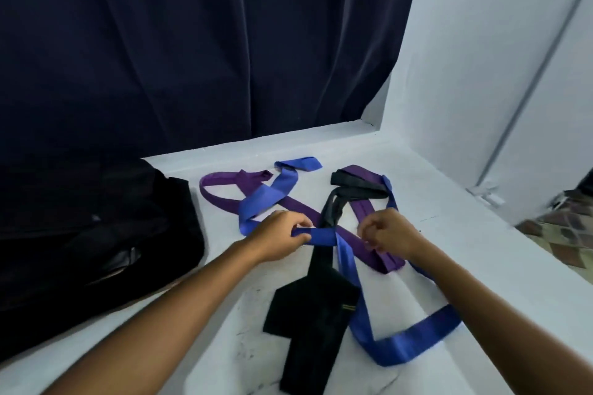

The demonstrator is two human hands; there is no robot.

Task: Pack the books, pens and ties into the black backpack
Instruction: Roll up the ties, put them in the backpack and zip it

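Two hands on the tangle: left hand pinching the blue tie, band running rightward from those fingers across the black tie. Right hand clenched over the purple tie. Backpack lying leftward, nearer the left.

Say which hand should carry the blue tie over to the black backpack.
Left, probably. The left hand already pinches the blue tie and lies on the black backpack's side. The right hand is farther away, curled at the purple tie.
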